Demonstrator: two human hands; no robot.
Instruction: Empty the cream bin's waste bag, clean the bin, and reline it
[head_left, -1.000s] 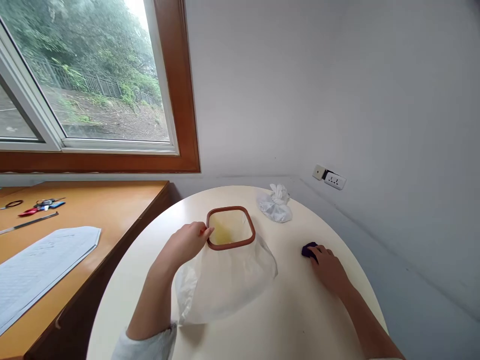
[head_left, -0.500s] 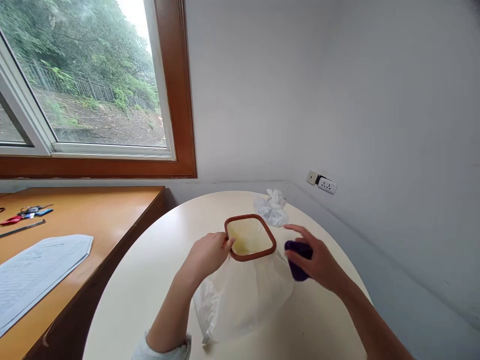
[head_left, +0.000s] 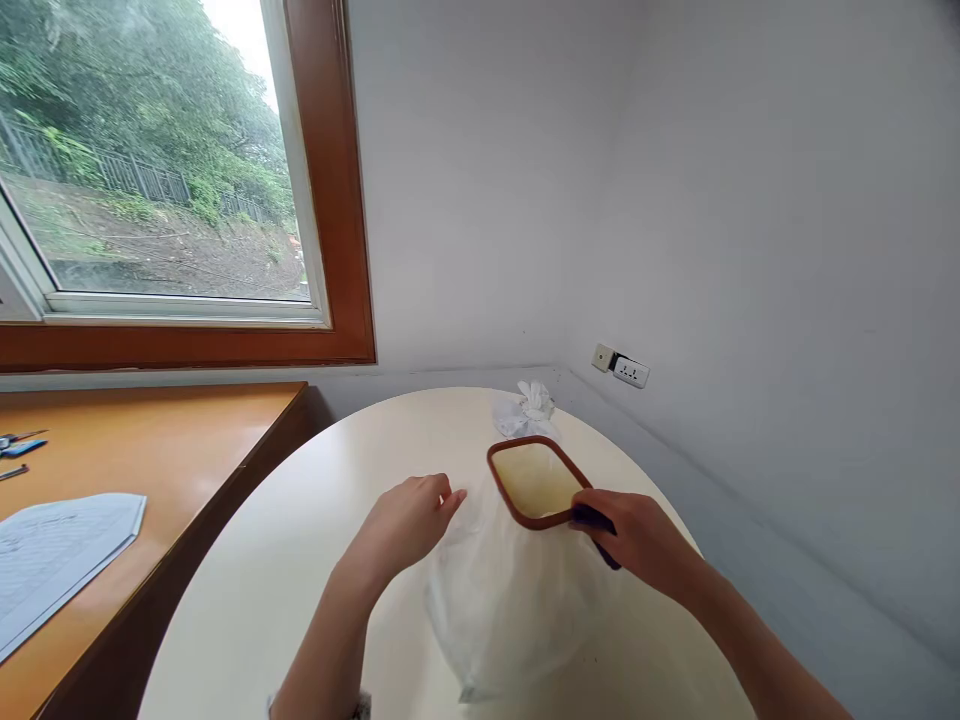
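A small bin (head_left: 534, 525) with a brown, rounded-square rim and a cream inside stands on the round table. A thin, see-through white plastic bag (head_left: 517, 610) hangs around its outside and spreads toward me. At the rim's right corner is my right hand (head_left: 637, 530), closed, with a dark purple flat object (head_left: 596, 520) in its grip. Its fingertips overlap the rim. My left hand (head_left: 412, 525) is just left of the bin, apart from the rim, its fingers curled and thumb near the index finger. Whether it pinches the bag's film is hidden.
Behind the bin lies a knotted white plastic bag (head_left: 529, 408). The pale round table (head_left: 300, 560) meets the wall, which carries a socket (head_left: 631, 372). At left, a wooden desk (head_left: 202, 440) bears papers (head_left: 67, 550) and small tools (head_left: 22, 448).
My left hand has come off the bin's rim. My right hand, with the dark purple object, has moved onto the rim's right corner. The bin has shifted right relative to my left hand.
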